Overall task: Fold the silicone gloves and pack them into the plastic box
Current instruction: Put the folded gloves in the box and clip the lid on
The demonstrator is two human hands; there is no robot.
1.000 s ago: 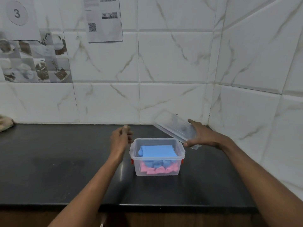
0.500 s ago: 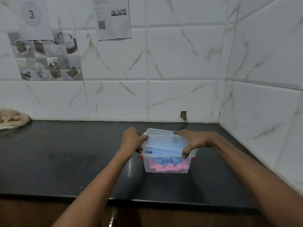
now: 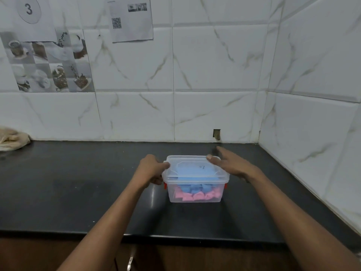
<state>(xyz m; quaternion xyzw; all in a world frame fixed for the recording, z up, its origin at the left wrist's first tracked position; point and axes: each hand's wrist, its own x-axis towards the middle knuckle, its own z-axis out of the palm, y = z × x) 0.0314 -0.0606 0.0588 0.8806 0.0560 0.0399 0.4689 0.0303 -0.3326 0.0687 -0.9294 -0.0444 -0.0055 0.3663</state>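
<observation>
Beige cloth (image 3: 12, 139) lies crumpled at the far left edge of the black table (image 3: 78, 192), against the tiled wall. On that wall, further right, hang a sheet marked with a circled 3 (image 3: 29, 10) and a printed paper with a QR code (image 3: 130, 18).

Nearer the middle, the left hand (image 3: 151, 170) presses against the left end of the plastic box (image 3: 195, 192); its grip is curled closed around the left rim, thumb on the lid's edge and fingers wrapped lower on the wall. The box stands on the table somewhat right of centre, closer to the back edge than the front, well apart from the right-hand wall. A clear lid (image 3: 195, 167) sits flat across its top. Through the clear plastic, the blue glove (image 3: 192, 172) lies folded uppermost, and the pink glove (image 3: 197, 196) lies beneath it along the bottom, its fingertips showing at the front wall. Small red latches (image 3: 165, 185) show at both ends, hanging down.

To the right, the right hand (image 3: 231, 165) rests over the lid's right rear corner. Its grip is spread wide, fingers stretched toward the back edge and blurred, thumb tip touching the lid; it grasps nothing.
</observation>
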